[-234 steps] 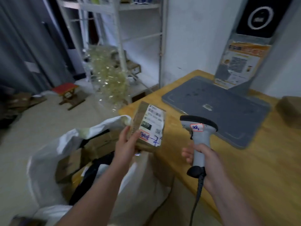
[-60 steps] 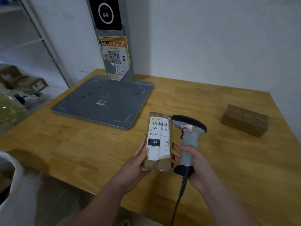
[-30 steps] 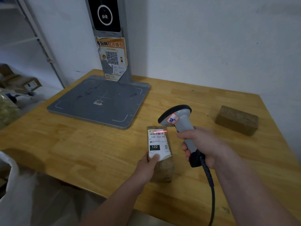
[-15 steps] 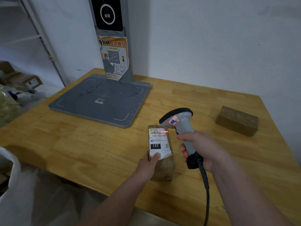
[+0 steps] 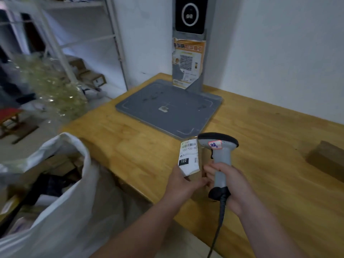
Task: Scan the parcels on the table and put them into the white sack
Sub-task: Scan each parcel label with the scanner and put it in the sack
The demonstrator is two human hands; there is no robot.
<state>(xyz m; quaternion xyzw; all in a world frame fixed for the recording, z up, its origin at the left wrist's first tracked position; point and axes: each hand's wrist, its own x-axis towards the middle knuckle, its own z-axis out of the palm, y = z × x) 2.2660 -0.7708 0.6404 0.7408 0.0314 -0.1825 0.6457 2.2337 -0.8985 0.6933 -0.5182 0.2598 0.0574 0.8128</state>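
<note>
My left hand [image 5: 181, 182] grips a small brown parcel [image 5: 189, 159] by its lower end, holding it above the table's front edge; its white label reads 122. My right hand [image 5: 229, 185] grips the handle of a grey barcode scanner [image 5: 219, 151], held upright just right of the parcel. The white sack [image 5: 61, 207] stands open at the lower left, beside the table, with several boxes inside. A second brown parcel [image 5: 327, 161] lies on the table at the far right.
A grey weighing platform [image 5: 167, 107] with an upright post and an orange notice [image 5: 188, 64] sits at the back of the wooden table [image 5: 270, 127]. White shelving [image 5: 55, 45], clear wrapped goods and a red stool [image 5: 9, 116] stand to the left on the floor.
The red scan line is gone. My right hand has turned the scanner upright, off the label. My left hand has lifted the parcel, and my view has swung left to show the sack.
</note>
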